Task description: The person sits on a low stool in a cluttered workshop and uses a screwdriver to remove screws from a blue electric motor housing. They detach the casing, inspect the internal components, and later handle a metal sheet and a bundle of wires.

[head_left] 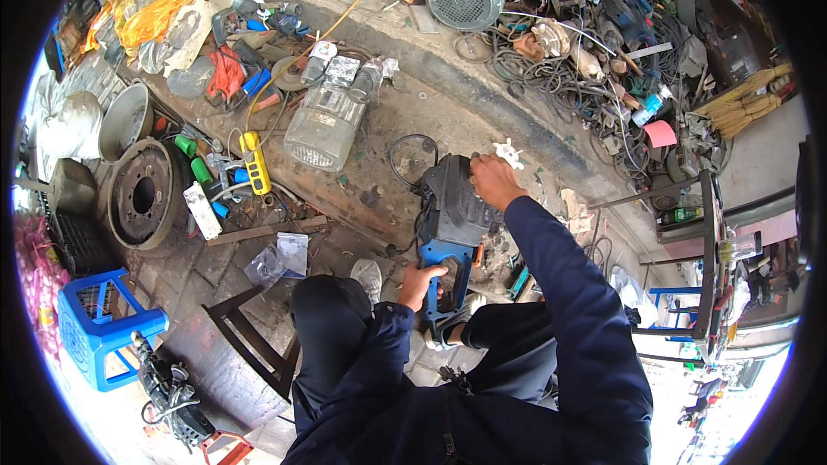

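Note:
A power tool with a grey metal housing and a blue plastic rear handle lies on the ground between and ahead of my knees; its exact kind is unclear. My left hand grips the blue handle, with the thumb over its top. On the far end of the dark, worn housing rests my right hand, its fingers curled over the edge and partly hidden. A black cord loops out from the tool's left side. Past my right hand lies a small white plastic part.
An electric motor lies ahead to the left, near a yellow power strip and a rusty wheel hub. A blue stool stands at the left. Piled cables and parts fill the far right; a metal frame stands right.

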{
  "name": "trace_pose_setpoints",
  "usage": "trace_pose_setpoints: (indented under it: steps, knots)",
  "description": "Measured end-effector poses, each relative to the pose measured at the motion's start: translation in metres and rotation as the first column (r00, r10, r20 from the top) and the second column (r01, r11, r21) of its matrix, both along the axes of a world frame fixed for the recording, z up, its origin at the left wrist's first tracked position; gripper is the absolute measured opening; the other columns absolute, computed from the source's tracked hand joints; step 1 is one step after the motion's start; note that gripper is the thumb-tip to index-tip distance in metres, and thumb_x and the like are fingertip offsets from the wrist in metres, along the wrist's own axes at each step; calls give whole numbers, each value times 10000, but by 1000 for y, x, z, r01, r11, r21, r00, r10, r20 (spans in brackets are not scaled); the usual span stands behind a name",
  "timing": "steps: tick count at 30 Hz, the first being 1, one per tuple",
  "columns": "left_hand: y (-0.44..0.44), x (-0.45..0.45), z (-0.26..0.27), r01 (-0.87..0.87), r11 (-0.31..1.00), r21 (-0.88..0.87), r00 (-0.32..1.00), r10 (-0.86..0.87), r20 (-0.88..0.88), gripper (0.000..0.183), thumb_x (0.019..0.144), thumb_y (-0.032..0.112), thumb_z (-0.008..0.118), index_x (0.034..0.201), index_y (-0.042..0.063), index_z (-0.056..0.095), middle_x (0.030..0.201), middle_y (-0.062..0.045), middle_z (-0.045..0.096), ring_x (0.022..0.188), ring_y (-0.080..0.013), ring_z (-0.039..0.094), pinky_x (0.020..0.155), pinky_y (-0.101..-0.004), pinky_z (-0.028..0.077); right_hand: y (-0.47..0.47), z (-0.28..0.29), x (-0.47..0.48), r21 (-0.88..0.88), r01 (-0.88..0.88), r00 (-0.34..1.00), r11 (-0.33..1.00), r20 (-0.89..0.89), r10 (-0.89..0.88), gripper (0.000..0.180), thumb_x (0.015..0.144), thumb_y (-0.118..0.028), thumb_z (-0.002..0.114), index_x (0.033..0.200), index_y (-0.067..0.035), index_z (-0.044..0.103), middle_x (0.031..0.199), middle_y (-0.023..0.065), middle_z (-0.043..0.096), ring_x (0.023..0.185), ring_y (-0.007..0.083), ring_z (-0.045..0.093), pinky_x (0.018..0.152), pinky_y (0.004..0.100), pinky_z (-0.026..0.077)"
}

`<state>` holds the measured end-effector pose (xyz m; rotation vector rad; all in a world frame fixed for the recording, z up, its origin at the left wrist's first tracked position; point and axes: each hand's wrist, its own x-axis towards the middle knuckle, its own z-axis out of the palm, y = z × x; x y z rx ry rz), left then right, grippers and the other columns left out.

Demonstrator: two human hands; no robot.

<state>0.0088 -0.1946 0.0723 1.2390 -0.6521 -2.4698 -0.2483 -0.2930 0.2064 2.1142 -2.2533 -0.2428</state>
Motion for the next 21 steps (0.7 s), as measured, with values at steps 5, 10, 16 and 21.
trace_pose_setpoints:
  steps: [5,10,16,21]
  knots:
    - [-1,-1,-1,3,1000,2,1000,-3,-5,289,785,203,813,952,15,671,862,-111,710,522,-209,616,471,-368,504,-7,0,5,142,233,967,962,74,-245,241,850,-256,708,961,-42,716,1024,165,700,1008,357,666,850,464,553]
    - [-2,0,0,10,1000,7,1000,-10,-19,276,791,198,803,949,11,674,857,-112,715,520,-206,616,471,-361,508,2,0,7,-21,200,978,980,63,-198,287,868,-268,694,1015,-22,698,1022,169,695,1012,374,660,872,476,540]
    - [-2,0,3,14,1000,7,1000,-14,-15,265,798,196,794,943,9,676,866,-117,722,519,-202,616,473,-357,513,3,0,3,39,93,991,995,90,-97,265,859,-221,703,1019,-11,678,1057,179,671,1048,360,643,882,459,529]
    - [-2,0,2,8,1000,0,1000,-8,-26,254,798,191,792,934,10,676,859,-114,719,517,-203,615,475,-359,514,1,-3,8,-7,90,996,996,28,-90,261,802,-166,723,1002,-10,663,1055,178,668,1041,356,637,898,454,526]
